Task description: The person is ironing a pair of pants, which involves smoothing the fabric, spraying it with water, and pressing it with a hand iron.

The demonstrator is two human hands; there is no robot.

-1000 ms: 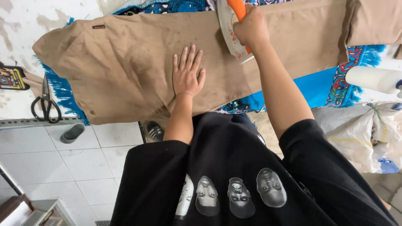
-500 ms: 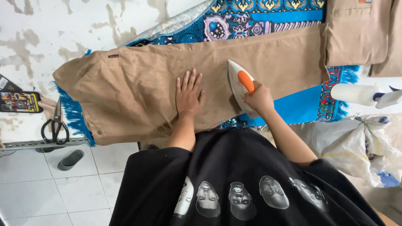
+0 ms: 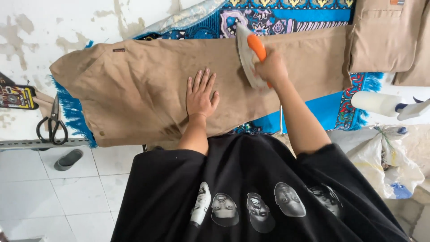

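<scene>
Tan trousers (image 3: 134,85) lie spread across a blue patterned cloth (image 3: 309,116) on a table. My left hand (image 3: 201,94) rests flat on the trousers, fingers apart, pressing the fabric near the middle. My right hand (image 3: 271,69) grips the orange handle of a white clothes iron (image 3: 246,56), which sits on the trouser leg just right of my left hand.
Black scissors (image 3: 53,125) lie at the table's left edge beside a small dark printed packet (image 3: 15,96). A white spray bottle (image 3: 385,104) lies at the right. More tan garments (image 3: 389,36) are at the top right. A grey slipper (image 3: 67,159) sits on the tiled floor; white sacks (image 3: 394,161) stand right.
My right hand has slid the iron along the trouser leg, toward me and then away again. My left hand has stayed flat on the fabric.
</scene>
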